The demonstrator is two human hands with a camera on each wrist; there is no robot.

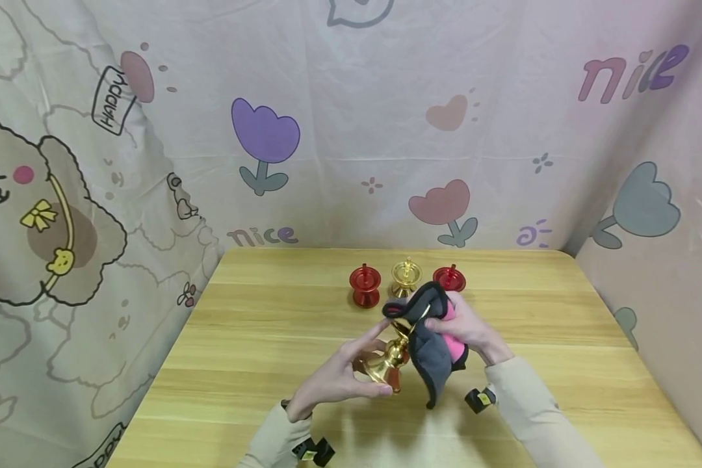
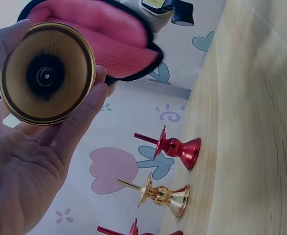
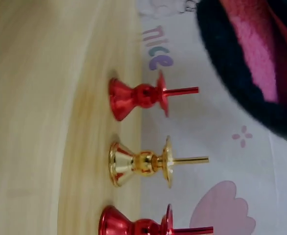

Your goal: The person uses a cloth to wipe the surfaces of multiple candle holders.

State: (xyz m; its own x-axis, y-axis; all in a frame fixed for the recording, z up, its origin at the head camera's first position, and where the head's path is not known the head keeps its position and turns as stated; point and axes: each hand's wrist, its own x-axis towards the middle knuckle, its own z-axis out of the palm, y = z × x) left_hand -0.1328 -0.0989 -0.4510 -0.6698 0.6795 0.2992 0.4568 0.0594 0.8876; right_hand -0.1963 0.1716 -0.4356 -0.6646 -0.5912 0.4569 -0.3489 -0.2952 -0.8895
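My left hand (image 1: pixel 336 377) grips a shiny gold candle holder (image 1: pixel 393 354) around its flared base, tilted above the table. In the left wrist view the round hollow underside of the candle holder (image 2: pixel 46 76) faces the camera, between thumb and fingers. A cloth (image 1: pixel 433 354), dark grey with a pink side and black edging, is pinched in my right hand (image 1: pixel 465 322). It lies against the upper end of the candle holder, partly covering the dish and spike. Pink fabric of the cloth (image 2: pixel 109 36) shows behind the base in the left wrist view.
Behind the hands stand a red candle holder (image 1: pixel 365 285), a gold one (image 1: pixel 406 276) and another red one (image 1: pixel 449 278), in a row on the wooden table (image 1: pixel 257 338). The cloth and right hand are close in front of them. A printed curtain (image 1: pixel 351 130) hangs behind.
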